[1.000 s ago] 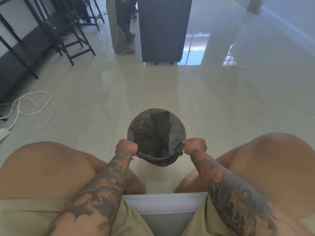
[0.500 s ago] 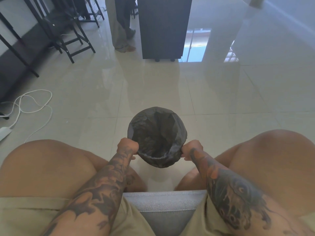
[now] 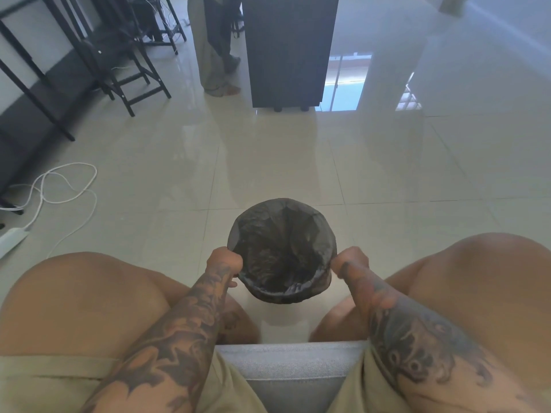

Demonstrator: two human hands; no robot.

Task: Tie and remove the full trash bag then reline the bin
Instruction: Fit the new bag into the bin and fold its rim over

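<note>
One bin (image 3: 253,289), one bag (image 3: 283,248), two hands, one cable (image 3: 59,186).

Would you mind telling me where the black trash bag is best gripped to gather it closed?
Grip the trash bag by its folded-over rim, from the two opposite sides, where the left hand and right hand already pinch it. The mouth lies stretched open around the bin, so the edge is the only loose part.

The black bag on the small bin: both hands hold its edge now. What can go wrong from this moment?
1. The bag looks thin and crinkled; the left hand and right hand pinch only small parts of the edge, so a hard pull may tear it.
2. The bin stands free on a glossy tiled floor; it may slide or tip.
3. If one grip slips, the edge may drop inside.
</note>
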